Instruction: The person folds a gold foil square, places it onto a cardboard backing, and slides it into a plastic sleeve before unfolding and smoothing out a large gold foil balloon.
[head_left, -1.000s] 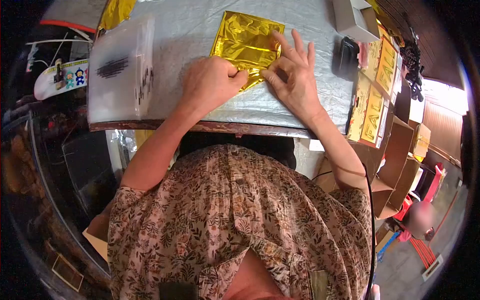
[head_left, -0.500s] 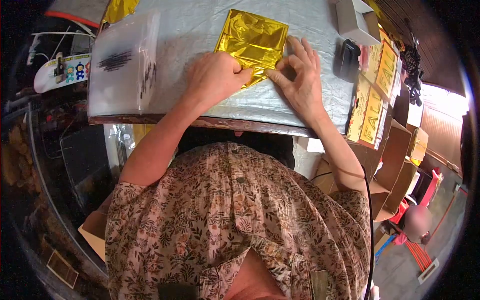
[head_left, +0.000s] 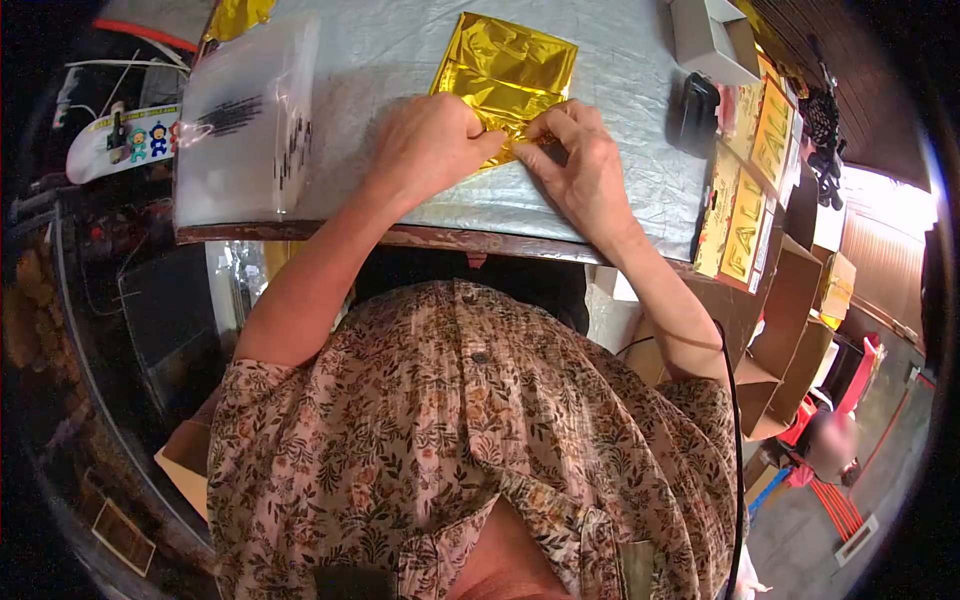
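A: What do we identify at the work point?
B: We identify a gold foil packet [head_left: 515,65], thin, four-sided, mirror-bright and creased. It lies on the desk [head_left: 370,60], near the front edge, between both hands. A silvery, wrinkled covering forms the top surface.

A: How do we record the fingers?
B: On the left hand [head_left: 430,145] we record a thumb and forefinger pinching the packet's crumpled near edge. On the right hand [head_left: 583,165], thumb and forefinger stand narrowly apart at the near right corner; we cannot tell whether they grip the foil.

A: Which adjacent materials do we list?
B: At left, a stack of clear plastic [head_left: 230,165], glossy, with black markings; at right, a black container [head_left: 697,115] with rounded corners.

A: What do we mark as obscured?
B: The left hand covers the packet's near left corner. We find the markings illegible, and a second gold piece [head_left: 238,15] cut off at the upper border.
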